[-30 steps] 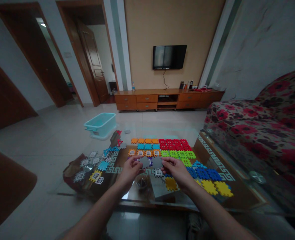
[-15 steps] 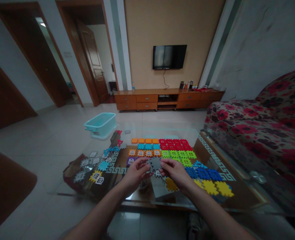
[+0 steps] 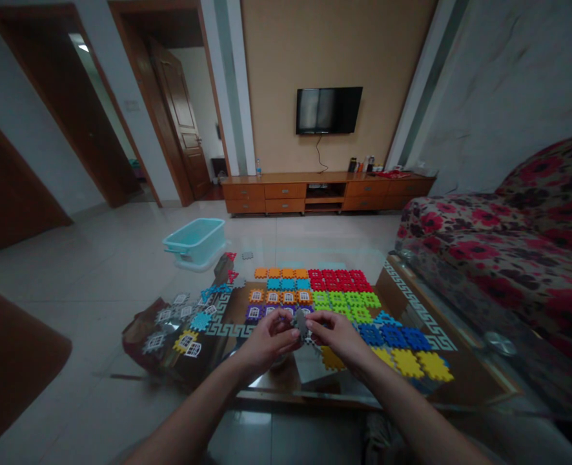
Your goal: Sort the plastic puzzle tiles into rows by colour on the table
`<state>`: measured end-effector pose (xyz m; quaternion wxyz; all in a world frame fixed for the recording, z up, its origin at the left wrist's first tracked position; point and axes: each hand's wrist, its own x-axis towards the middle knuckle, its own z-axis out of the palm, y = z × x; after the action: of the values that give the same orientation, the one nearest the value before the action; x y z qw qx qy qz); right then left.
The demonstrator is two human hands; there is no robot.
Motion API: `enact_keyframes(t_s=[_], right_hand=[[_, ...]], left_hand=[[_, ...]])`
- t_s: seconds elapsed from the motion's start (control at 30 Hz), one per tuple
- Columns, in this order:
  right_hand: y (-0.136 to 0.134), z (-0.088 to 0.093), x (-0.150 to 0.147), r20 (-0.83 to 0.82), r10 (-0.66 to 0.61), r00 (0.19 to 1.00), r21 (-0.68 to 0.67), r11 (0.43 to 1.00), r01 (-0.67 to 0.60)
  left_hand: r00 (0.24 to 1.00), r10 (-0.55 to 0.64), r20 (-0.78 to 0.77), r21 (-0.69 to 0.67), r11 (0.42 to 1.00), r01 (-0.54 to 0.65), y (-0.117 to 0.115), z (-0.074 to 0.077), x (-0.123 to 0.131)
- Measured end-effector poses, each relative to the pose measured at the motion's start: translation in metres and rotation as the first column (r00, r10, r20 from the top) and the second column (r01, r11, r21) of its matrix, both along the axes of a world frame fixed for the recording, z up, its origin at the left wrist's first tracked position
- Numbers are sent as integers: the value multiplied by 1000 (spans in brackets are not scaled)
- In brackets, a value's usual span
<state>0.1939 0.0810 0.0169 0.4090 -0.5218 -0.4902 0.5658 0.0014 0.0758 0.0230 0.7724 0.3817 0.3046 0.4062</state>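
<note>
L. hand (image 3: 275, 340) & R. hand (image 3: 333, 334): fingers of both pinch a grey tile (image 3: 301, 322), edge-on, above the desk (image 3: 424, 316), toward its near edge. Remotely, I judge: uneven squeeze by 1 hand could twist it loose, scattering purple tiles (image 3: 254, 313).

Home living rm: TV (image 3: 329, 110), floral sofa (image 3: 484, 245), cabs (image 3: 285, 197).
</note>
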Motion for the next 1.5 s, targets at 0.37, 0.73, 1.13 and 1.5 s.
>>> enact_keyframes(t_s=[0.37,0.73,1.13,1.5], right_hand=[[-4,5,-3,138,61,989,156,984,-82],[-17,25,0,341,91,936,373,901,-224],[-15,21,2,415,48,909,505,819,-273],[-17,25,3,421,65,905,520,800,-300]], left_hand=[[996,54,-65,-111,992,-61,1,-7,1],[995,89,-49,-258,961,-99,1,0,4],[999,46,-25,-237,970,-51,2,-2,3],[1000,10,-29,-218,976,-16,0,3,2]])
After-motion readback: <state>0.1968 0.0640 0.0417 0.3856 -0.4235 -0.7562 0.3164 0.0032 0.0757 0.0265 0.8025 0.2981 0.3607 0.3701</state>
